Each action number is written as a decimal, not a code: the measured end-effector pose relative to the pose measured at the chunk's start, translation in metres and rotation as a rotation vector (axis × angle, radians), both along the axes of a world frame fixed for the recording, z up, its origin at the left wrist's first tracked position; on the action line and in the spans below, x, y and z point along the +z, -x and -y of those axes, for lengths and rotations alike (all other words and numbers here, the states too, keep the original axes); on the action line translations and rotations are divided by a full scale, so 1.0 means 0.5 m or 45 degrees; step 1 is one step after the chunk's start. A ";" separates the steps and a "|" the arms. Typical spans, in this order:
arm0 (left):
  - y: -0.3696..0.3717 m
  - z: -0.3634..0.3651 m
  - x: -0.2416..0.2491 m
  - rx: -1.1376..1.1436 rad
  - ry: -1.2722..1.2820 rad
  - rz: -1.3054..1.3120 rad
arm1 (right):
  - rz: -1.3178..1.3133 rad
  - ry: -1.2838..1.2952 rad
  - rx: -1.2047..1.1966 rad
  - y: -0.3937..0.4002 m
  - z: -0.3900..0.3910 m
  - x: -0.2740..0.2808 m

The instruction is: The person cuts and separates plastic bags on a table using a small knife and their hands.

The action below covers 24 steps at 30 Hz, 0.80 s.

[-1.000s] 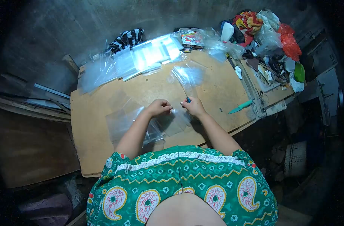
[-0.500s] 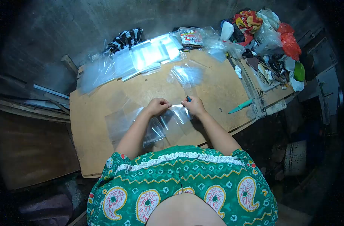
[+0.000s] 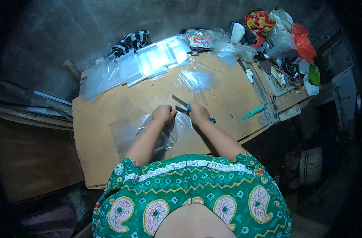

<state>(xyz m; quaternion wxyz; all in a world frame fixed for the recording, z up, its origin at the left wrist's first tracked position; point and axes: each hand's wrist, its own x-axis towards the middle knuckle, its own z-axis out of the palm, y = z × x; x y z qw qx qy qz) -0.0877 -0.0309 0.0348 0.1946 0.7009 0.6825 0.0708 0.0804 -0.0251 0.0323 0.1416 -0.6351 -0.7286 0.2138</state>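
Note:
My right hand [image 3: 199,115] is wrapped round a pair of scissors [image 3: 179,99] with blue handles; their two blades point left and stand apart. Fingers closed, my left hand [image 3: 163,114] pinches a clear plastic piece [image 3: 183,120] just left of the lower blade. This plastic stretches beneath and between both hands, partly hidden by them. Under my left forearm lie more clear plastic sheets [image 3: 123,133], flat on the wooden table [image 3: 224,87]. Beyond my right hand is a small pile of clear plastic pieces [image 3: 197,80].
Stacked clear plastic sheets [image 3: 141,65] line the table's far edge, beside a printed box [image 3: 200,39]. A green knife [image 3: 252,112] lies near the right edge. Further right, a side surface carries a cluttered tray [image 3: 282,85], a red plastic bag [image 3: 303,41] and cloths.
The scissors have swung into view with blades spread, after only a bit of blue handle showed in my right hand. Both hands shifted slightly to the left.

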 end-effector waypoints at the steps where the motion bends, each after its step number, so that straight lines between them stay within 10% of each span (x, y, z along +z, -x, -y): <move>1: -0.005 0.006 0.010 0.093 0.046 0.015 | 0.028 -0.025 0.055 -0.001 0.004 0.003; 12: -0.009 0.022 0.013 0.293 -0.027 -0.077 | 0.223 0.139 0.397 -0.061 0.005 0.024; 17: -0.030 0.028 -0.023 -0.247 -0.736 -0.238 | 0.303 0.213 0.487 -0.042 -0.034 0.051; 24: -0.079 0.076 -0.059 -0.706 -0.621 -0.065 | 0.330 0.249 0.513 -0.048 -0.043 0.026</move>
